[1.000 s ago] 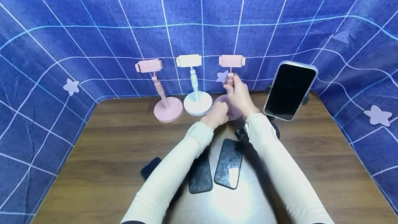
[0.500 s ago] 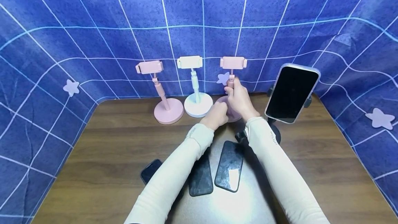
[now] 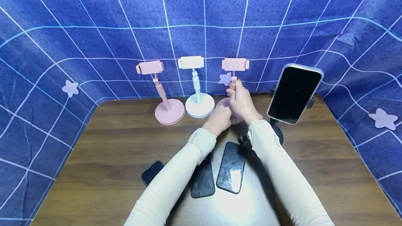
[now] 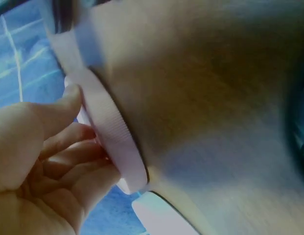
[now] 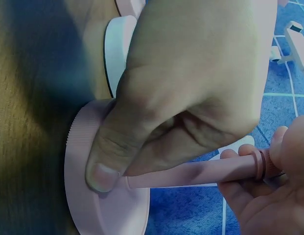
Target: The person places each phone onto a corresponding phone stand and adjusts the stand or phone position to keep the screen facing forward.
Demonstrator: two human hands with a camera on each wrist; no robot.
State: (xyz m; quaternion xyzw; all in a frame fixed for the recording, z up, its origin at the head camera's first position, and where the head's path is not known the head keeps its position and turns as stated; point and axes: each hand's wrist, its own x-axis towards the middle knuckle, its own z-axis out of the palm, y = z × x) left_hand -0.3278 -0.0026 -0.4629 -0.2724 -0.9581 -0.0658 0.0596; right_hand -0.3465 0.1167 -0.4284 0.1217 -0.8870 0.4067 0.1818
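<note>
Shows hardly any motion since 0.5 s ago, just a slight shift of the left hand (image 3: 220, 119) over the base (image 4: 115, 132) of the rightmost pink stand (image 3: 235, 64). Gripping that base by its rim, left thumb and curled fingers apart from each other. Pinching the post (image 5: 200, 174) near a ribbed collar (image 5: 270, 161) between thumb and fingers of the right hand (image 3: 243, 102). Standing upright at the back of the wooden table (image 3: 110, 138), beside a white stand (image 3: 199, 105) and, farther left, another pink stand (image 3: 169, 111). To the right, a large phone (image 3: 294, 93) tilted in a dark holder (image 3: 277, 130). Nearer, 3 dark phones: 1 between the sleeves (image 3: 232, 166), 2 partly hidden by the left sleeve (image 3: 176, 180).
</note>
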